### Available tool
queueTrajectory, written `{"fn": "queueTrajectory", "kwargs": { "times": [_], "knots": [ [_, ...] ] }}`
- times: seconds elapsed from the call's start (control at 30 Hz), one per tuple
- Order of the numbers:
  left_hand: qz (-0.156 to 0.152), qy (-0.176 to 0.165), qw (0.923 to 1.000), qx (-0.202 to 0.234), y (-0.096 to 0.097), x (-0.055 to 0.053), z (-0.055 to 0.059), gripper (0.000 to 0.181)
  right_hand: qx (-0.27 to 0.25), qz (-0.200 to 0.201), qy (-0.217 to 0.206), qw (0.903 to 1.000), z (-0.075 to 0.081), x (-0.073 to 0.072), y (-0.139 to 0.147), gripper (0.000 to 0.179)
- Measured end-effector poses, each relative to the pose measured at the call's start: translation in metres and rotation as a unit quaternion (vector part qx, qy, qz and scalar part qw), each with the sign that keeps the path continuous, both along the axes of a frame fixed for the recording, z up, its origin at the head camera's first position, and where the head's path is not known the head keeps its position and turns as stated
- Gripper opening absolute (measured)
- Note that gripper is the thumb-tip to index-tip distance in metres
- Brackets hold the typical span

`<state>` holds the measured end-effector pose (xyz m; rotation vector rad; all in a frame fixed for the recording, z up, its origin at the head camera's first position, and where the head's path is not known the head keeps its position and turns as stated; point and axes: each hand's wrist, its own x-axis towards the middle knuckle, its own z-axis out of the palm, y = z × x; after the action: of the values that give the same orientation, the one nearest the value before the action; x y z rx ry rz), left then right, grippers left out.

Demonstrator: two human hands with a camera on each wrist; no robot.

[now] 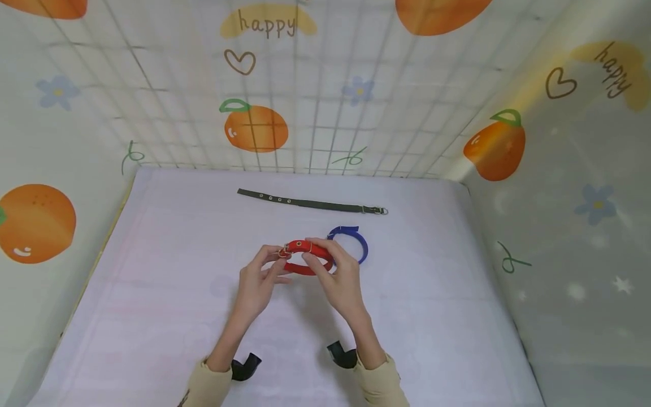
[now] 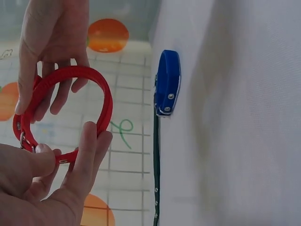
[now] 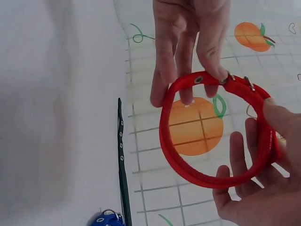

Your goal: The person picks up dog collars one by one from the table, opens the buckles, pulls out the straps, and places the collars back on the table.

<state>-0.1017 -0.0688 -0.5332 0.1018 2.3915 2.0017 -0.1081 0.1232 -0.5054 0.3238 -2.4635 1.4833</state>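
Note:
A red pet collar (image 1: 301, 270), buckled into a loop, is held up above the table between both hands. My left hand (image 1: 256, 285) pinches it at the metal buckle and D-ring side, thumb by the eyelets in the right wrist view. On the opposite side my right hand (image 1: 343, 280) grips the band between thumb and fingers. Metal eyelets and the buckle (image 3: 249, 84) show on the red strap. Just behind the right hand lies a blue collar (image 1: 365, 249), looped on the table. Farther back a dark green collar (image 1: 325, 204) lies stretched out straight.
A white cloth covers the table (image 1: 432, 316). Behind it stands a wire grid (image 1: 325, 130) under a sheet printed with oranges. Similar printed sheets hang at the left and right sides. Black curved pieces (image 1: 246, 367) stick out at both wrists.

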Motion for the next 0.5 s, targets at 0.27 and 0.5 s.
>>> {"fn": "queueTrajectory", "kwargs": {
  "times": [0.27,0.5],
  "knots": [
    [-0.020,0.006,0.9985,-0.052,0.003,0.004,0.007,0.031,0.001,0.006,0.006,1.0000,0.000,0.001,0.004,0.032],
    [-0.017,0.038,0.9913,-0.125,0.002,0.004,0.015,0.036,0.003,0.011,-0.001,0.9999,0.001,0.002,0.007,0.031]
  ]
}}
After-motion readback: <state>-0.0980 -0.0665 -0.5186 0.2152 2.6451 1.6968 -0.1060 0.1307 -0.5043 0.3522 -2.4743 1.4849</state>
